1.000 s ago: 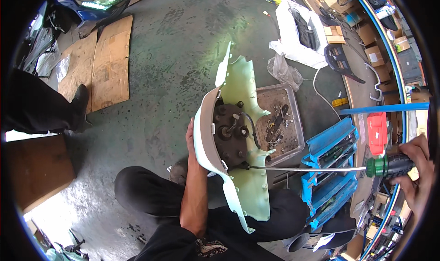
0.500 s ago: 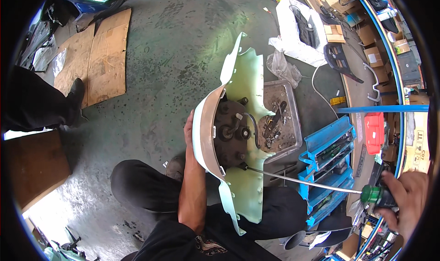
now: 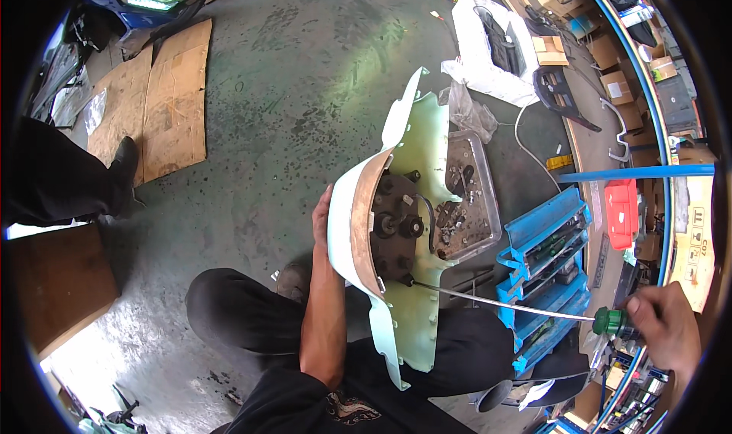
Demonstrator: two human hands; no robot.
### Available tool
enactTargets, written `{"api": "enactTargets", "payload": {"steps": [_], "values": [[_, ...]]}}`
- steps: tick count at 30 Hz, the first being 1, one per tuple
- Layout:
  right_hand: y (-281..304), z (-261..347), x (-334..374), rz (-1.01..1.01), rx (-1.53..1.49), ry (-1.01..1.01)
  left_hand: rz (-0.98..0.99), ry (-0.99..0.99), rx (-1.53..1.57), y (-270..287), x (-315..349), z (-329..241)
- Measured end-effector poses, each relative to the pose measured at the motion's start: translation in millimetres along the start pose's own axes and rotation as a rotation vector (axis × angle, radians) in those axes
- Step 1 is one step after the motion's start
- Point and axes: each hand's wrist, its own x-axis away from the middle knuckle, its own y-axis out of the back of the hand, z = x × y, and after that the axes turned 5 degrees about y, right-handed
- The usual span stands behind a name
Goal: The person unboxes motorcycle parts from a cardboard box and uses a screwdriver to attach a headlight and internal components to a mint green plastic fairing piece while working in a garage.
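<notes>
A pale green curved motorcycle cover [image 3: 352, 220] stands on edge by my knees, its inner side turned to the right. Inside it sits a dark round headlight housing [image 3: 393, 239] with knobs and a cable. Against the cover's outer left face, my left hand [image 3: 322, 214] holds it; its fingers are partly hidden. My right hand [image 3: 669, 323], far out to the right, is closed round the green handle of a long screwdriver [image 3: 503, 307]. The screwdriver's shaft reaches left, its tip meeting the lower edge of the housing near a small screw post.
Behind the cover lies a clear tray [image 3: 488, 205] of screws and small parts. A blue tiered toolbox [image 3: 545, 236] stands under the screwdriver shaft. Shelving with a blue bar [image 3: 640, 172] and a red bin [image 3: 621, 213] is at right. Another person's leg [image 3: 69, 175] shows at left near cardboard [image 3: 179, 98].
The cover has tilted and shifted slightly to the right, with my left hand along. My right hand has turned on the screwdriver's handle and moved a little left; the tip stays at the housing.
</notes>
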Motion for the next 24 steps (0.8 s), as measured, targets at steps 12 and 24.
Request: {"api": "enactTargets", "payload": {"steps": [12,24], "values": [[-16,-8,5,-0.377,0.020,0.263,0.144,-0.171,-0.201,28,0,-1],[-23,-15,0,-0.360,-0.057,0.329,0.113,-0.120,-0.135,30,1,4]]}}
